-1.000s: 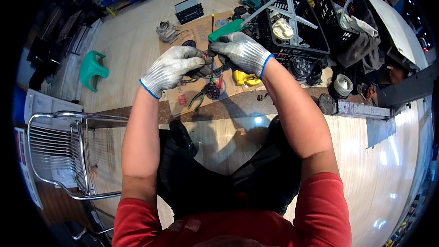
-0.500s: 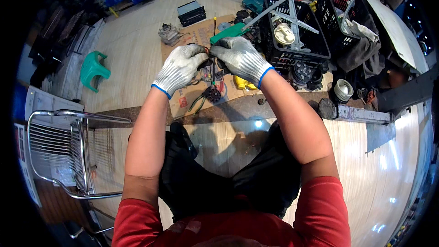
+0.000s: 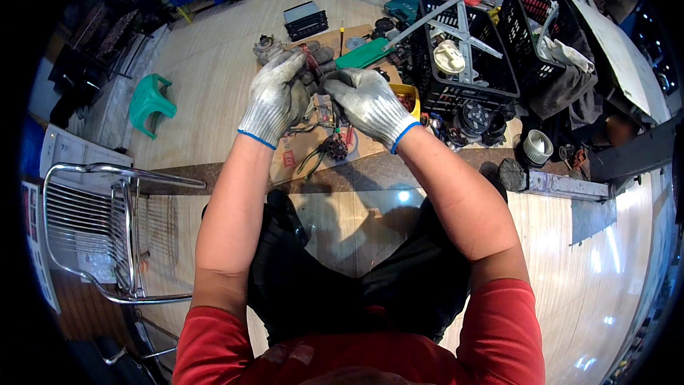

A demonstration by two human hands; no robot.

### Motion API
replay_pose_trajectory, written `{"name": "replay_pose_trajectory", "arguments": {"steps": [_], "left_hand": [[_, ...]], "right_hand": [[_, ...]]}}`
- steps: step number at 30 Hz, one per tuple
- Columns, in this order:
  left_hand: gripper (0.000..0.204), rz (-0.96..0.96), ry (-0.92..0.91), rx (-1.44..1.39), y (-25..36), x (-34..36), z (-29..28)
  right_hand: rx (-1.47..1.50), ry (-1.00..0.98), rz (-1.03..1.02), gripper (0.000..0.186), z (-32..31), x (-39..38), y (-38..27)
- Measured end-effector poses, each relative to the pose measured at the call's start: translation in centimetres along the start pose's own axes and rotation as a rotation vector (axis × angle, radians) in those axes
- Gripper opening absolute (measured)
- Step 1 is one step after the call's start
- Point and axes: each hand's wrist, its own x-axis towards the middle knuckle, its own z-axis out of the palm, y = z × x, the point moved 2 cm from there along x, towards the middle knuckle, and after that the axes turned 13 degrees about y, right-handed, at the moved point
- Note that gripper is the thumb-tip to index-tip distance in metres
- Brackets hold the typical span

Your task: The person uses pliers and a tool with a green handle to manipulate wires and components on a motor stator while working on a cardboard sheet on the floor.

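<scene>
Both hands wear white knit gloves with blue cuffs and greyed palms, raised over a flattened cardboard sheet (image 3: 288, 171). My left hand (image 3: 274, 96) is turned partly palm-up, its thumb and fingers around a small reddish, wire-like piece (image 3: 309, 55). Just right of it, my right hand (image 3: 367, 103) has its fingers curled in; whatever they may hold is hidden. Below the hands lie a dark round part (image 3: 335, 147) and green-handled pliers (image 3: 309, 162). Against the right glove's far side shows a yellow tray (image 3: 407, 94) with reddish bits in it.
Black crates (image 3: 463, 89) with loose parts stand at the right, near a white fan wheel (image 3: 537, 147). A green tool (image 3: 363, 53) and a screwdriver (image 3: 341, 34) lie beyond my hands. Leftward are a green stool (image 3: 151, 103) and a metal chair (image 3: 89, 232).
My hands have moved apart from their touching position. The left has rolled palm-up, baring the reddish piece. The right has shifted slightly left and down, and the yellow tray's contents now show.
</scene>
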Motion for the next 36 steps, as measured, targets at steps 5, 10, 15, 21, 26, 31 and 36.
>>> {"name": "replay_pose_trajectory", "arguments": {"steps": [5,10,15,21,26,31,36], "left_hand": [[0.04,0.005,-0.021,-0.171,0.5,0.1,-0.1],[0.031,-0.003,-0.064,-0.208,0.9,0.1,-0.7],[0.023,-0.053,0.054,-0.1,1.8,-0.2,-1.0],[0.024,-0.132,-0.014,0.173,2.0,-0.7,-1.6],[0.031,-0.131,-0.042,0.591,2.0,-2.7,0.9],[0.035,-0.173,-0.105,0.945,0.9,-2.7,1.4],[0.032,-0.03,-0.123,1.253,0.6,-2.0,1.0]], "right_hand": [[-0.074,-0.131,0.009,0.037,1.2,0.0,0.7],[-0.186,-0.172,-0.153,0.034,1.4,0.5,1.1],[-0.371,-0.241,-0.545,0.03,0.7,1.6,3.3],[-0.437,-0.238,-0.328,0.028,-1.4,2.5,3.0],[-0.49,-0.285,-0.369,0.026,-3.0,2.6,1.5],[-0.485,-0.178,-0.327,0.034,-3.0,3.3,2.8],[-0.505,-0.133,-0.284,0.029,-3.2,3.1,2.1]]}}
